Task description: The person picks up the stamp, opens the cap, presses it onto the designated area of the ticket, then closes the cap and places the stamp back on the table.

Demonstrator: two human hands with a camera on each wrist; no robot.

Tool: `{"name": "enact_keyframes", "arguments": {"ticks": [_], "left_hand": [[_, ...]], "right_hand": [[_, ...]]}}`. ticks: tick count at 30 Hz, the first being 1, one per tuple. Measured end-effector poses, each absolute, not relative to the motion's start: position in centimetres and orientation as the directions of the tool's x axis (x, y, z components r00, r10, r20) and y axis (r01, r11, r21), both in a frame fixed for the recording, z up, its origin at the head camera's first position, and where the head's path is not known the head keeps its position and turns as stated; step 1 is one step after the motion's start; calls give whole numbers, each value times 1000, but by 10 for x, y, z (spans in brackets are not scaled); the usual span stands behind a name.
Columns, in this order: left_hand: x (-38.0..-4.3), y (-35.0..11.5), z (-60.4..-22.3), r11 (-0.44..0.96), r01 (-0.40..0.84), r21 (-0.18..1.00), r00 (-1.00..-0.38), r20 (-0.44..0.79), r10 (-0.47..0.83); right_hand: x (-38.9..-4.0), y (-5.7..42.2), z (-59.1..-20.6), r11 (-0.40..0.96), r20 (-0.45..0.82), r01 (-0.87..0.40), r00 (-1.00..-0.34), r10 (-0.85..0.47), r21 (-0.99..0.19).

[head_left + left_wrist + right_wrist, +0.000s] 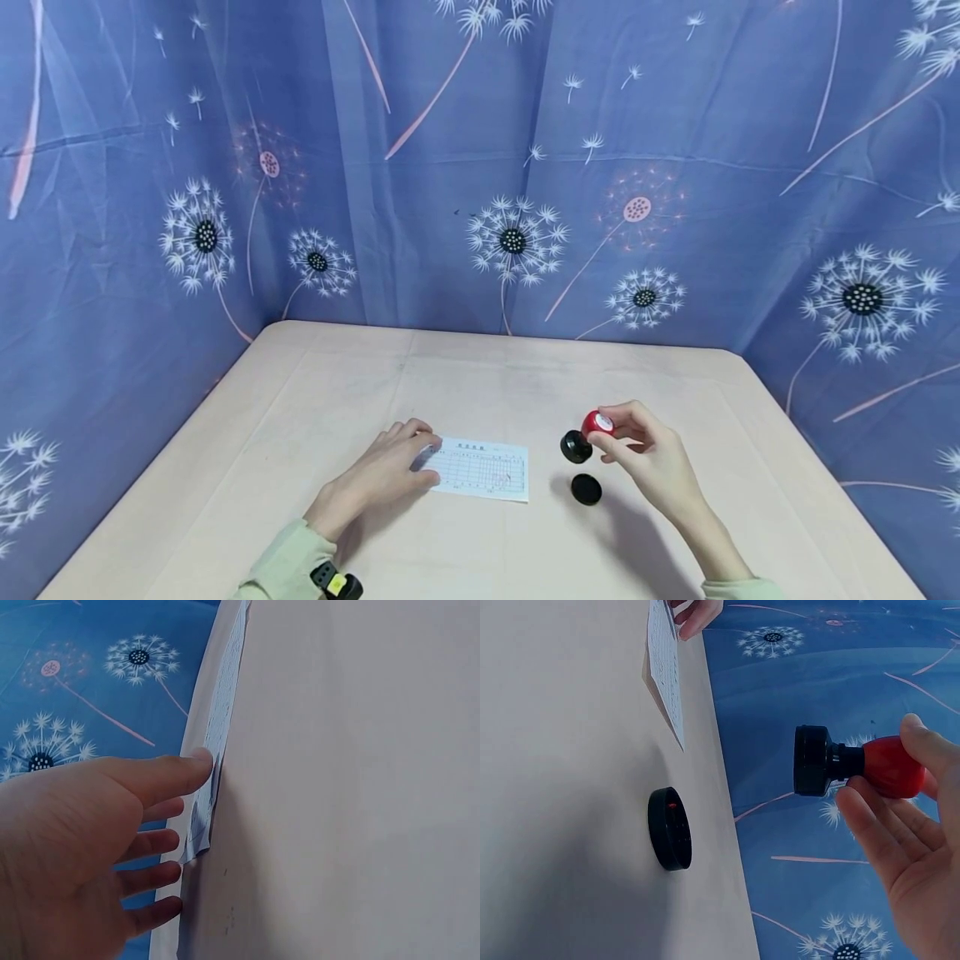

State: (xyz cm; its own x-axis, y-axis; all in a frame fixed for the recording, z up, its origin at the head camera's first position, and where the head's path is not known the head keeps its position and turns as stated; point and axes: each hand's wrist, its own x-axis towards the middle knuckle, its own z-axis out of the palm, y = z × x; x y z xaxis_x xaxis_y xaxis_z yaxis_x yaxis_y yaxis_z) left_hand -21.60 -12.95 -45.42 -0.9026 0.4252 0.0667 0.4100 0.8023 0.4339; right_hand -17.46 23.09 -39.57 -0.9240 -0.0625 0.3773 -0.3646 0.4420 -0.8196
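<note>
A self-inking stamp with a red knob (597,423) and a round black base (811,760) is held up off the table by my right hand (658,460), fingers and thumb around the knob. Below it on the table lies its round black cap (586,489), hollow side up, with a small red mark inside in the right wrist view. My left hand (382,471) rests at the left end of a printed receipt slip (480,468), thumb and fingers extended over its edge. Red marks show at the slip's lower right.
The slip and cap lie on a pale cloth-covered table (337,375). A blue curtain (420,250) with dandelion prints surrounds the table's back and sides. A black band with a yellow piece (337,583) is on the left wrist.
</note>
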Motion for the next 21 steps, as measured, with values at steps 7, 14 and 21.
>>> {"name": "enact_keyframes", "arguments": {"ticks": [7,14,21], "left_hand": [[-215,-125,-453,795,430,427,-898,106,428],[-215,-116,-451,781,466,415,-881,140,452],[-214,-101,-449,760,502,412,-861,148,487]], "right_hand": [[-174,234,-396,432,382,-368,-922,-57,-824],[-174,236,-397,427,384,-368,-922,-52,-826],[-172,237,-396,436,377,-359,-925,-49,-825]]}}
